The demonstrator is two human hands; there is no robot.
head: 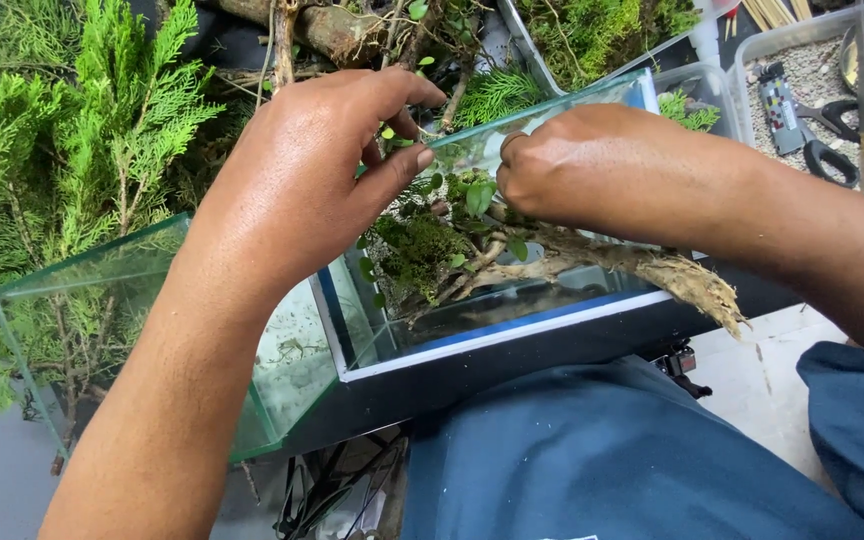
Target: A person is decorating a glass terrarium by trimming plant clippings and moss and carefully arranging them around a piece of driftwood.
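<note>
A small glass tank (512, 325) sits on the black table edge in front of me. Inside it lies a piece of driftwood (652, 270) with moss (417, 250) and small round-leaved green plants (477, 195) on it; one rough end of the wood sticks out past the tank on the right. My left hand (302, 175) reaches in from the left, thumb and fingers pinched at the little leaves above the wood. My right hand (577, 165) comes from the right, fingers curled down onto the plants and wood, fingertips hidden.
A second, larger glass tank (102, 300) stands at left with conifer sprigs (82, 140) behind and inside it. A thick branch (322, 30) lies at the back. Clear tubs at the back right hold moss (592, 30), gravel, scissors (827, 150) and sticks. My blue-clad lap is below.
</note>
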